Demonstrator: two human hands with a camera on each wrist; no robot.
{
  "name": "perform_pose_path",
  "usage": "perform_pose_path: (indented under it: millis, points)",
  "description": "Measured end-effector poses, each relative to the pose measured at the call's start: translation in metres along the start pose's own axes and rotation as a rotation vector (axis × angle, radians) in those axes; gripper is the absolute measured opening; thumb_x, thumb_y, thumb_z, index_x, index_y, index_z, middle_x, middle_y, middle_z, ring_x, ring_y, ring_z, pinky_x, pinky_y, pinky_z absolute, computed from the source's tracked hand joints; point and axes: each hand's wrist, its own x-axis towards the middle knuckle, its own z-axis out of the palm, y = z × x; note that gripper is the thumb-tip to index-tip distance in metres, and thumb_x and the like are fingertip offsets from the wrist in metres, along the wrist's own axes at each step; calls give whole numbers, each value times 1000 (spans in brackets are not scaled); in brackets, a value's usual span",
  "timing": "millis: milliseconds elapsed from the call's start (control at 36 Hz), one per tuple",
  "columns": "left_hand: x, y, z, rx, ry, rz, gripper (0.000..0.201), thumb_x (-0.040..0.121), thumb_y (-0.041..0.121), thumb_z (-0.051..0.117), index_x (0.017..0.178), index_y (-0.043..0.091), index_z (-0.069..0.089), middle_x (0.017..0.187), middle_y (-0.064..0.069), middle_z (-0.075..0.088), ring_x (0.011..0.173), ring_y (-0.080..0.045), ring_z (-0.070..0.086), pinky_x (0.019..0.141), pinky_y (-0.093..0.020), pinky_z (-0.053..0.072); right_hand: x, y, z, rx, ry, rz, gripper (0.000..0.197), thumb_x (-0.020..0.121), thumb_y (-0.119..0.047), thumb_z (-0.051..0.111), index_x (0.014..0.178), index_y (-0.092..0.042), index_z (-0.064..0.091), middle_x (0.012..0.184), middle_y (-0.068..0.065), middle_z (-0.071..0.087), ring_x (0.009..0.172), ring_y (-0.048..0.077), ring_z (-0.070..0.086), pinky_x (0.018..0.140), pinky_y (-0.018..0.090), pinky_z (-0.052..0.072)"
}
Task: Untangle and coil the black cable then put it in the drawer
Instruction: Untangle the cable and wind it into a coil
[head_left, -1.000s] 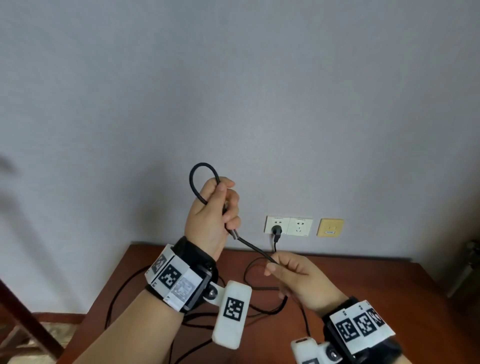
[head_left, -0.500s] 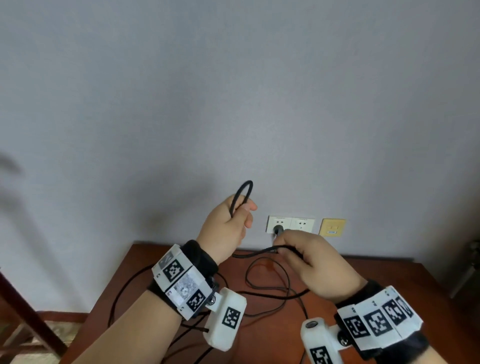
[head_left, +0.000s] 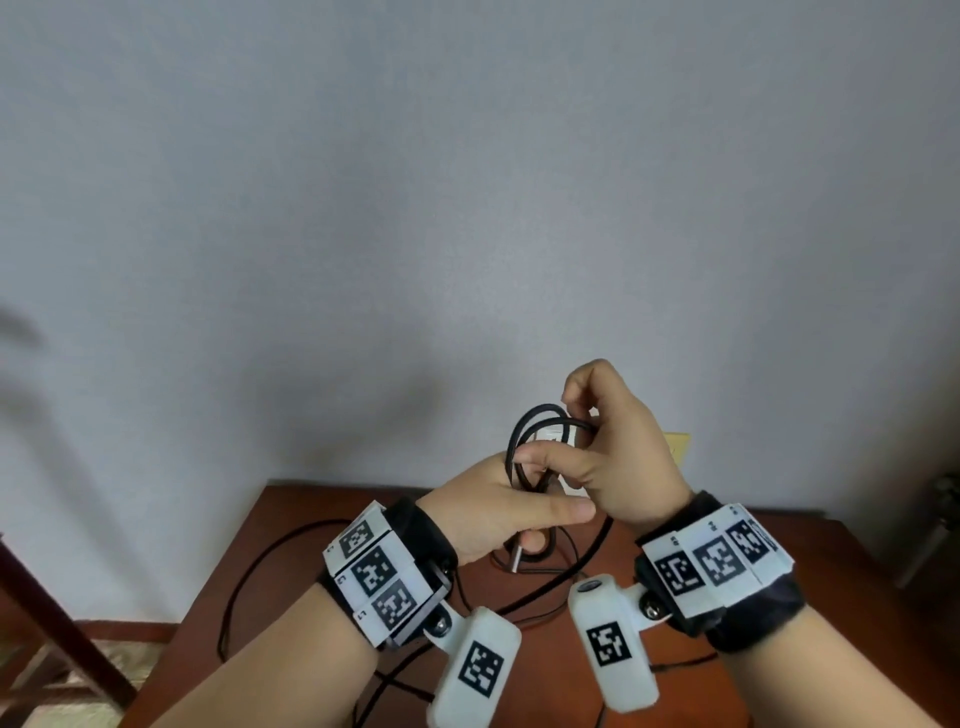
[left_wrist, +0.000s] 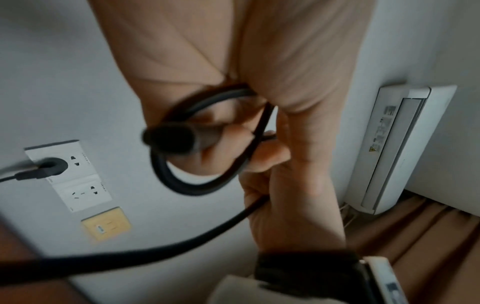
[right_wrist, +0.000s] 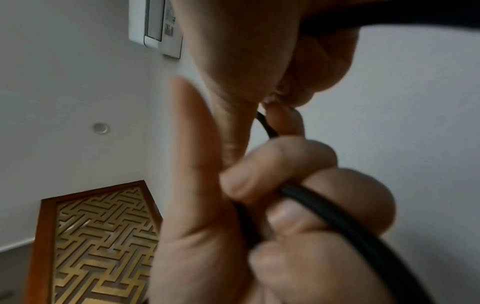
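I hold the black cable (head_left: 521, 434) up over the brown table (head_left: 810, 582), wound in two small loops. My left hand (head_left: 530, 519) grips the loops at their lower side, and a metal plug end (head_left: 514, 560) pokes out below it. My right hand (head_left: 569, 441) meets it from the right, fingers curled round a strand (right_wrist: 348, 220). In the left wrist view the loop (left_wrist: 197, 190) hangs between both hands and a long strand (left_wrist: 145, 255) trails away down to the table. No drawer is in view.
Other thin cables (head_left: 234, 597) lie across the table. A double wall socket (left_wrist: 78, 185) holds a black plug (left_wrist: 50, 167), beside a yellow plate (left_wrist: 106, 224). An air conditioner (left_wrist: 394, 148) hangs on the right wall. Dark wooden furniture (head_left: 36, 587) stands at the left.
My right hand rose from near the table up to my left hand, bringing more cable with it. The single loop has become two, and both hands now touch.
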Motion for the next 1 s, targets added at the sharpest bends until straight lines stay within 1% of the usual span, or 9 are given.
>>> perform_pose_path:
  millis: [111,222,278,361,472,611,694,833,1000]
  points:
    - [0,2,-1,-22,166,-4,41,100,16,45,66,24,66,49,0,44,45,-10,38,46,-19,34,3,-5,2,152,-56,32,38,75,-29,79,88,-15,46,67,9,47,49,17,47,45,29,40]
    - [2,6,-5,-295,264,0,33,103,21,38,80,10,58,45,-1,37,59,-22,56,69,-36,53,-2,6,-1,242,-62,138,13,92,-15,60,96,-9,49,62,6,54,49,21,50,46,25,42]
    - [3,7,-9,-400,318,-1,29,103,22,39,82,10,54,46,1,32,46,-18,47,56,-34,52,-7,15,-1,321,-100,199,8,95,-13,54,99,-9,48,59,8,56,53,24,54,55,31,46]
    - [4,10,-13,-418,392,37,26,102,24,42,81,12,52,48,3,30,35,-10,28,41,-19,32,-15,21,1,401,-119,248,1,97,-4,47,96,-5,47,63,12,58,57,21,59,62,26,48]
    - [5,8,-13,-399,411,28,24,100,21,44,80,12,52,49,3,33,31,-7,24,39,-12,20,-23,18,5,445,10,261,10,96,-3,47,90,-3,54,60,3,55,45,16,50,48,23,44]
    - [3,3,-2,-321,296,31,16,95,12,52,100,13,67,51,-4,40,32,-11,28,40,-18,28,-18,7,9,366,137,183,12,92,-8,59,88,-13,70,67,-3,65,47,18,56,51,29,50]
    - [1,4,3,-265,230,56,21,95,9,53,83,14,70,51,-8,48,33,-15,36,43,-21,31,-16,2,12,327,137,135,18,91,-9,61,85,-20,74,78,8,71,67,31,67,68,46,58]
    - [4,5,-1,-3,251,34,18,93,22,58,90,6,66,54,-5,56,43,-20,52,51,-31,38,-14,6,13,269,172,104,21,85,-5,67,87,-26,66,60,-7,65,62,9,61,68,31,51]
    - [4,5,-6,92,286,63,11,91,9,60,97,7,70,56,4,49,51,-13,50,58,-29,51,-13,3,11,273,190,77,19,82,-5,71,67,-13,62,64,-2,68,64,19,63,67,31,49]
